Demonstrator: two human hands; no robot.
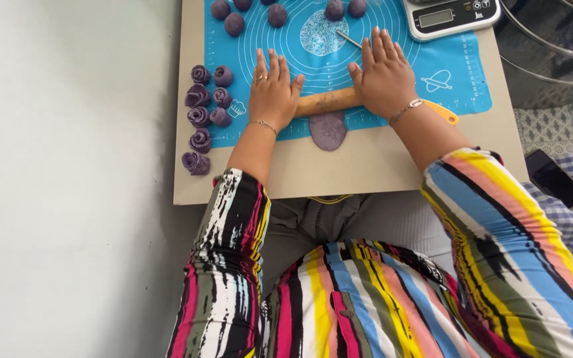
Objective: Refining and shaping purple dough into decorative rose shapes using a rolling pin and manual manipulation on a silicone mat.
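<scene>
We press both palms down flat on the wooden rolling pin (329, 101), and there is no closed grip here at all: the left hand (273, 93) lies open on the pin's left end, fingers spread and pointing away from us, and the right hand (384, 78) lies open on the right end in the same way. The pin runs crosswise over the near edge of the blue silicone baking mat (459, 73). Right under it, between our wrists, sits a flattened oval of purple dough (328, 130), its near end hanging past the mat onto the beige board (366, 166). To our left, a cluster of purple dough roses (201, 113) stands along the mat's edge, some on the mat, some on the board. Along the far side we see purple dough balls (235, 24) in a row. A thin metal stick (349, 38) lies just beyond our right fingertips, and a digital kitchen scale (449, 16) rests at the far right corner.
</scene>
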